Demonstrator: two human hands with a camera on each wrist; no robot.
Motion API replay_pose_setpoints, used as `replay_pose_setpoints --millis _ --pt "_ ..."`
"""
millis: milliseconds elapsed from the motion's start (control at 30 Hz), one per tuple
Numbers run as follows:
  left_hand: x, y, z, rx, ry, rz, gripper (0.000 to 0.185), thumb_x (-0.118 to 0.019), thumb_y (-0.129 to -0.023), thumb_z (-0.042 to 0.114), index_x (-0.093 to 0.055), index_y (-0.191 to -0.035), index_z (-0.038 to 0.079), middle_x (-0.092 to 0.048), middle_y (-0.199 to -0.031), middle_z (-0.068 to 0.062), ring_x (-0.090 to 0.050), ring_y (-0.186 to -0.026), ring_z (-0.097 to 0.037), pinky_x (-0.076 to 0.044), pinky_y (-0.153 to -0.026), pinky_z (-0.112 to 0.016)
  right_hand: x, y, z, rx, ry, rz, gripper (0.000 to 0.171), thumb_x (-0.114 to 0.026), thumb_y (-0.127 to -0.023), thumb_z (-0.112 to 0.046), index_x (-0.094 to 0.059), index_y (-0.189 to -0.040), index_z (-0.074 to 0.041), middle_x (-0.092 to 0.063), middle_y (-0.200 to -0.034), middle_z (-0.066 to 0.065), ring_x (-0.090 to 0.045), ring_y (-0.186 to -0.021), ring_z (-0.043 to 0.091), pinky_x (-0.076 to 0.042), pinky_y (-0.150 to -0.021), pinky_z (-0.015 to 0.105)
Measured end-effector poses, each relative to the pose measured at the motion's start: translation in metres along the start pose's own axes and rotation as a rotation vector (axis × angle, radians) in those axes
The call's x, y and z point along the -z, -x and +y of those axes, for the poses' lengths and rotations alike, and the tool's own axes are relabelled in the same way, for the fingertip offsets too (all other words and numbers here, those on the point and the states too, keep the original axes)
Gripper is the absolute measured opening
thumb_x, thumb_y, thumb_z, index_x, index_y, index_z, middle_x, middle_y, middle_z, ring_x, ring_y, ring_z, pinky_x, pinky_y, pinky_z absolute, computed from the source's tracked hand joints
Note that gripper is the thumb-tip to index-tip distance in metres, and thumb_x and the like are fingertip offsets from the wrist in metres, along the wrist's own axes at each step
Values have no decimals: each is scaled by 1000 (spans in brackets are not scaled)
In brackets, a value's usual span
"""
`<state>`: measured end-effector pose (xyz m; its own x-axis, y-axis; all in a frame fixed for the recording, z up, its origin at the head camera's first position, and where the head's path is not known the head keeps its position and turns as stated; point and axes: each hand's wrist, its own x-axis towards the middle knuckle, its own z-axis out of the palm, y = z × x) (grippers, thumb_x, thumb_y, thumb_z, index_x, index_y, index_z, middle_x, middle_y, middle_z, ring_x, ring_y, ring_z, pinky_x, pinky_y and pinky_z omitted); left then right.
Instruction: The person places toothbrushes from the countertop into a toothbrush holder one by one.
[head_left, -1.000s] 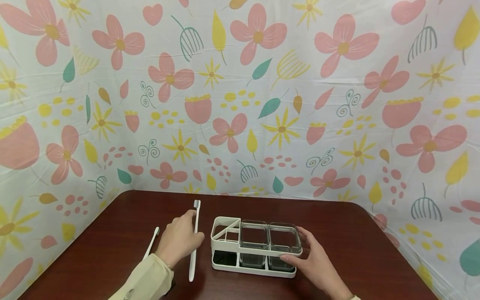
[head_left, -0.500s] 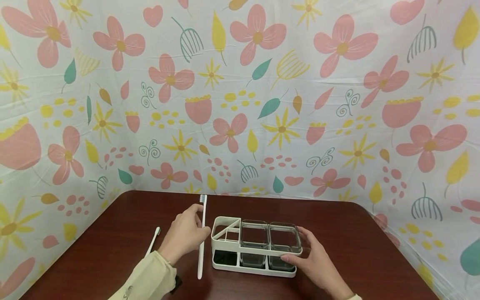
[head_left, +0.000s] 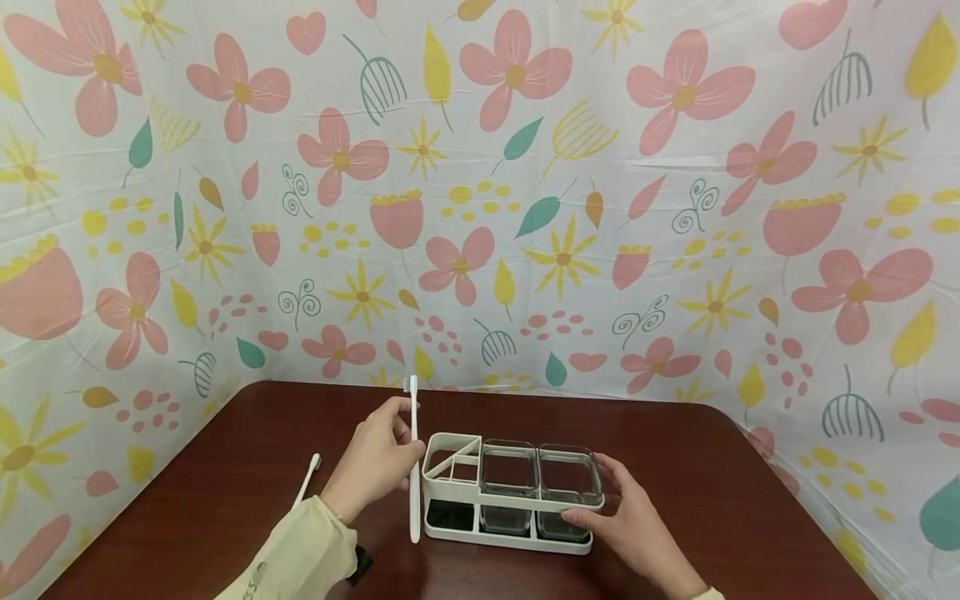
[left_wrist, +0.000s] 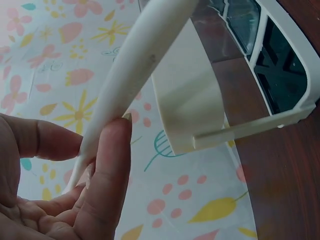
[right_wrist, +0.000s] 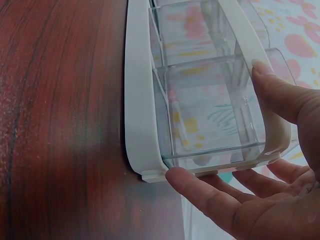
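Note:
My left hand [head_left: 378, 460] pinches a white toothbrush [head_left: 413, 467] and holds it nearly upright, bristles up, just left of a white rack [head_left: 450, 477]. In the left wrist view the toothbrush handle [left_wrist: 135, 65] runs between thumb and fingers, close to the rack's end wall [left_wrist: 187, 95]. The rack holds two clear square cups [head_left: 508, 473]. My right hand [head_left: 628, 521] grips the rack's right end, thumb at the front and fingers round the side. The right wrist view shows those fingers [right_wrist: 280, 95] against the rack's rim and a clear cup [right_wrist: 210, 120].
A second white toothbrush [head_left: 306, 479] lies on the dark wooden table [head_left: 712, 500] to the left of my left forearm. A flowered cloth [head_left: 525, 208] walls in the table at the back and both sides.
My left hand has lifted the toothbrush off the table, turned it more upright and carried it right to the rack's left end. The right hand stays on the rack.

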<state>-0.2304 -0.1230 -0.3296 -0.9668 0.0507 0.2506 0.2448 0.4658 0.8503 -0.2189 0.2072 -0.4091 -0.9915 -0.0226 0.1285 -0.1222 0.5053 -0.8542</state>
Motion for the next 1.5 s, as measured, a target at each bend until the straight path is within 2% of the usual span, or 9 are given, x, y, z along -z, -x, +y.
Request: replay_pose_setpoints --millis 267,500,767,967,1100,1300,1500 --pt "-3 -2 2 -19 94 10 37 -59 -86 -4 -56 -122 2 -57 -77 -11 -59 -45 -24 -55 -48 -40 -1 -1 1 13 -2 8 95 -88 -75 -28 -34 -147 0 -49 -138 29 -60 -108 34 -53 -81 43" --pt "-6 -4 7 -6 183 26 27 -55 -86 -5 -56 -112 1 -60 -77 -11 -61 -50 -31 -55 -50 -45 -1 -1 1 14 -4 4 94 -88 -75 -28 -34 -147 -1 -50 -138 27 -59 -108 33 -53 -82 41" --pt "-8 -6 12 3 277 72 20 -56 -87 -5 -56 -107 0 -60 -75 -12 -61 -55 -26 -55 -49 -41 -1 -2 0 18 8 3 94 -88 -75 -29 -35 -147 -2 -50 -137 26 -59 -109 34 -52 -83 44" --pt "-8 -9 10 -23 330 108 13 -56 -93 -2 -55 -106 -2 -62 -78 -16 -64 -60 -25 -57 -52 -41 -1 -1 -1 21 16 4 93 -88 -75 -29 -35 -147 -2 -50 -137 26 -58 -110 35 -52 -83 45" --pt "-9 -10 8 -41 399 124 12 -54 -94 -3 -55 -105 -3 -62 -84 -22 -68 -68 -29 -58 -56 -44 -1 -1 -1 21 7 4 93 -88 -75 -29 -35 -147 -2 -50 -137 26 -59 -109 34 -52 -82 44" --pt "-12 -11 6 -63 471 133 14 -54 -93 -6 -56 -106 -5 -61 -89 -19 -69 -77 -28 -58 -64 -49 -1 -1 0 25 -3 8 93 -88 -75 -27 -35 -147 -1 -51 -137 27 -60 -107 33 -52 -82 43" --pt "-13 -12 7 -114 521 178 16 -56 -93 -6 -55 -108 -5 -61 -90 -16 -69 -78 -26 -58 -63 -44 -1 -1 0 25 -4 8 93 -88 -75 -27 -35 -147 -2 -50 -137 26 -60 -107 34 -53 -82 44"
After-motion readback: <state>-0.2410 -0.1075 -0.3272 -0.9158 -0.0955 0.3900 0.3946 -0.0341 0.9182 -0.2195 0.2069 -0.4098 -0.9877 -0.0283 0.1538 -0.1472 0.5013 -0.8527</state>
